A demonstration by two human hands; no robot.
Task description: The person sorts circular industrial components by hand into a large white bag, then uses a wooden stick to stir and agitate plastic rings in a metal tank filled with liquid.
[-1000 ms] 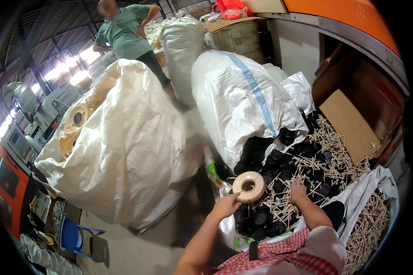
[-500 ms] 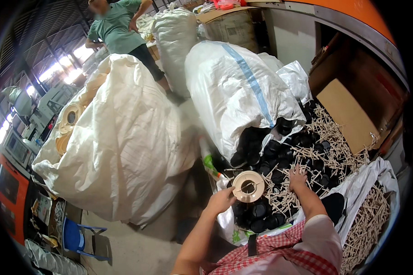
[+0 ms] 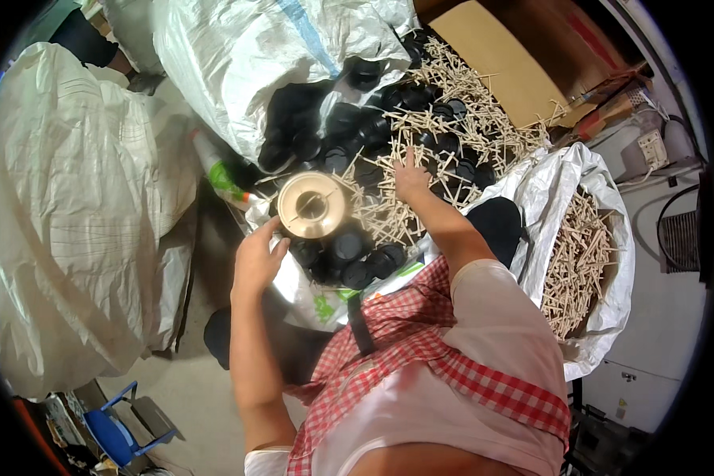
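The left hand (image 3: 255,255) has its thumb and fingers spread apart, the fingertips at the near-left rim of a cream, ring-shaped plastic spool (image 3: 295,192); the thumb stands off the rim. The spool lies over black, round plastic caps (image 3: 349,247) at the left of a mixed heap, with a thin stick across it.

The right hand (image 3: 412,178) reaches into thin, pale sticks (image 3: 391,224); whether its fingers close on one, you cannot tell.

A white woven sack with a blue stripe (image 3: 238,75) borders the heap's far side, a brown cardboard flap (image 3: 500,62) its far right. At far left bulges a big white sack (image 3: 71,230); grey concrete floor (image 3: 202,397) shows between it and the left forearm.

The left forearm runs nearly straight forward; the right angles inward, its index finger extended.
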